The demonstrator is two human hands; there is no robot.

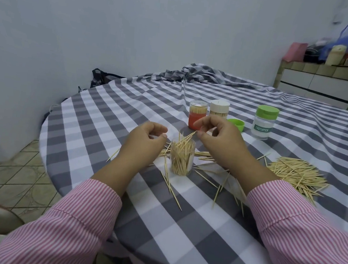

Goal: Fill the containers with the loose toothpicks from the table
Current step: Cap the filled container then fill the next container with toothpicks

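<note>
Where fingers pinch, toothpicks point(190, 136) at right hand point(221, 139), above container point(182, 157).

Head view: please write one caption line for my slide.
Right hand pinches toothpicks above the open clear container; left hand is beside it, a loose pile waiting on the checked tablecloth.

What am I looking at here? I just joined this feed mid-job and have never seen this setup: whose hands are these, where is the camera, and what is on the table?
No machine: a person's two bare hands, filmed from a camera worn on the head, looking down. The right hand pinches toothpicks at the top of an open clear container, already quite full. The left hand hangs curled beside it, holding nothing visible. Loose toothpicks lie on the checked tablecloth. Behind stand a red container, a white-lidded one, a green-lidded jar and a loose green lid.
</note>
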